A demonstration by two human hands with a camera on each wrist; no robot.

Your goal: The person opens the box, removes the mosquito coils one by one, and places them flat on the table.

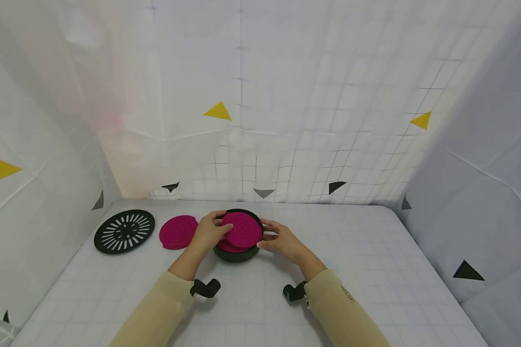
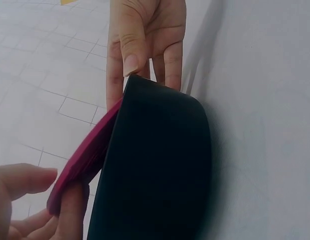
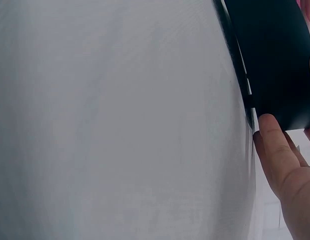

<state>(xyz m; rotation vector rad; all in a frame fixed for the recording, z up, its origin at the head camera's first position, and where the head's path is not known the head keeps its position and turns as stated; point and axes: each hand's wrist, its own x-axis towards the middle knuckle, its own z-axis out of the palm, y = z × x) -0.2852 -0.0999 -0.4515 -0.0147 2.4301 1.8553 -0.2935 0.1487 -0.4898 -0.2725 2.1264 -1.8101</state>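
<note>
A round dark bowl [image 1: 236, 255] stands on the white table, with a magenta coaster lying inside it, mostly covered. Over that, my left hand [image 1: 210, 230] pinches another magenta coaster [image 1: 243, 230] marked with concentric rings. In the left wrist view this coaster [image 2: 89, 145] leans at the bowl's rim, its edge between thumb and fingers. My right hand [image 1: 284, 242] touches the bowl's right side with fairly straight, spread fingers; its thumb [image 2: 130, 62] meets the rim. The right wrist view has a fingertip [image 3: 267, 122] against the bowl's outer wall [image 3: 275, 55].
Left of the bowl, a further magenta coaster [image 1: 178, 232] lies flat on the table. Beyond it, near the table's left edge, is a round black slotted plate [image 1: 128, 231]. White sheet walls [image 1: 286, 96] with yellow and dark triangles stand at the back and sides.
</note>
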